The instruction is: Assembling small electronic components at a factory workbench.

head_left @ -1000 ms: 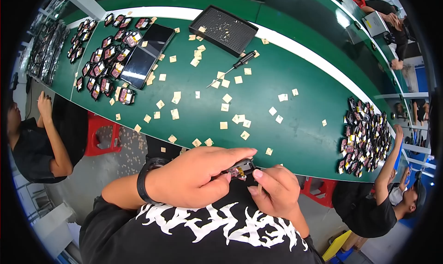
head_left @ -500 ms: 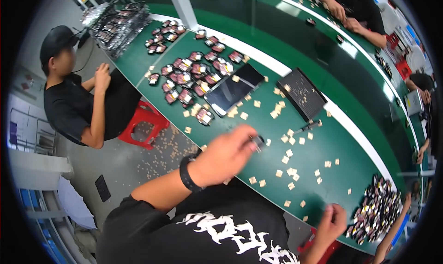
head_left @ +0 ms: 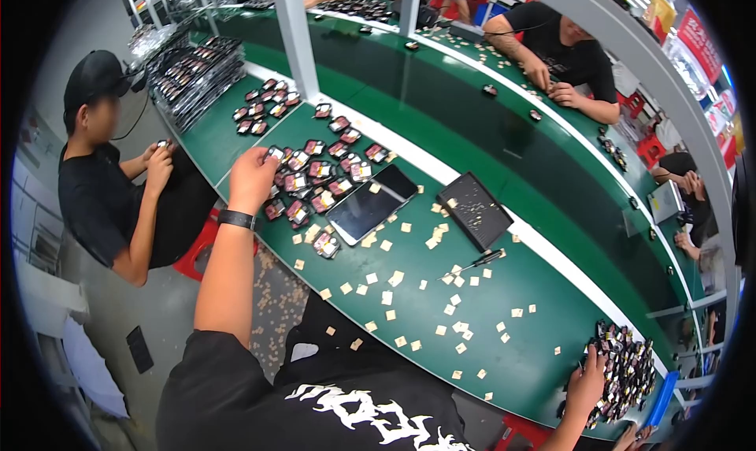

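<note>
My left hand (head_left: 253, 177) is closed, thumb and fingers pinched on a small black device (head_left: 274, 153) with a pale top. It is at the left edge of a loose group of similar black devices with dark red faces (head_left: 320, 170). At the right end of the table, my right hand (head_left: 584, 384) touches a dense heap of small dark parts (head_left: 626, 372). Its fingers are bent together over the heap's left side, and whatever they grip is hidden.
A dark flat panel (head_left: 373, 203), a black tray (head_left: 476, 211) and a screwdriver (head_left: 480, 260) lie mid-table among scattered cream squares (head_left: 387, 297). A grey post (head_left: 296, 41) stands behind. One person (head_left: 94, 167) sits at left; another (head_left: 551, 65) works across the conveyor (head_left: 425, 89).
My left hand has moved from mid-table to the device group at left, carrying the small device. My right hand has gone from the front edge to the heap. The view has shifted.
</note>
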Demonstrator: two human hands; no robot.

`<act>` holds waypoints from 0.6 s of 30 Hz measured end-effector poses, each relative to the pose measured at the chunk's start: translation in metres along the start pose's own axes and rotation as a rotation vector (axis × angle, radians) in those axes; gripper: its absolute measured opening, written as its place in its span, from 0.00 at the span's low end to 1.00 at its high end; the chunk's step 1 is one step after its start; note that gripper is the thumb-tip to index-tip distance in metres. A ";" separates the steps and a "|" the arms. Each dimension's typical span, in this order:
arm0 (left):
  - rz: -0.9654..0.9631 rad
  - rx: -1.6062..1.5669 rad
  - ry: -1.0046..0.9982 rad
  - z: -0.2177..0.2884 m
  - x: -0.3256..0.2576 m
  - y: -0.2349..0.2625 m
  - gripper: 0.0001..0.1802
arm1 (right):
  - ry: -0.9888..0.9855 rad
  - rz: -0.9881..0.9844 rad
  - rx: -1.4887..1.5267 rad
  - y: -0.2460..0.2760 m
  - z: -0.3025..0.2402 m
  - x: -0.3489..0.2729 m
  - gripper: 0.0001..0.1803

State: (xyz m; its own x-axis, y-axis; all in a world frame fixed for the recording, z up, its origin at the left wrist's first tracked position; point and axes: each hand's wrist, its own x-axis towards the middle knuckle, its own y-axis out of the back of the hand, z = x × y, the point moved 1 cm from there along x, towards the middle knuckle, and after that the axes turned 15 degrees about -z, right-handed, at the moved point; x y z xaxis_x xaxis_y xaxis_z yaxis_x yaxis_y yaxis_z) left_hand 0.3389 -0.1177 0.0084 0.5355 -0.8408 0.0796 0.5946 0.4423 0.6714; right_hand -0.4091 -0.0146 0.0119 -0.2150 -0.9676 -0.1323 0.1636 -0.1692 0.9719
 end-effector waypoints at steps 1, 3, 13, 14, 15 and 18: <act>0.020 0.061 -0.053 -0.006 0.007 -0.004 0.14 | -0.003 -0.012 0.000 0.003 -0.001 0.001 0.37; 0.012 0.144 -0.097 -0.006 0.016 -0.008 0.15 | 0.016 0.003 0.014 0.010 -0.004 0.001 0.34; 0.016 0.483 -0.291 -0.008 0.016 0.001 0.21 | 0.133 0.087 0.141 0.009 -0.006 0.011 0.08; -0.011 0.467 -0.379 -0.014 0.016 0.000 0.18 | 0.134 0.111 0.114 0.012 -0.008 0.009 0.09; -0.080 0.310 -0.346 0.008 0.003 -0.008 0.17 | 0.155 0.148 0.144 0.015 -0.009 0.004 0.10; -0.192 0.073 -0.410 0.082 -0.069 -0.038 0.15 | 0.205 0.202 0.210 0.018 -0.018 -0.010 0.14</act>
State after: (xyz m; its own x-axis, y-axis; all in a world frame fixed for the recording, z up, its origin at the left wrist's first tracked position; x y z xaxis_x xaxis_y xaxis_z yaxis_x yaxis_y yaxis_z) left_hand 0.2305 -0.1020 0.0376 0.1296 -0.9660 0.2239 0.6079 0.2558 0.7517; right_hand -0.3870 -0.0115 0.0272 0.0031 -0.9987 0.0508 -0.0235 0.0507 0.9984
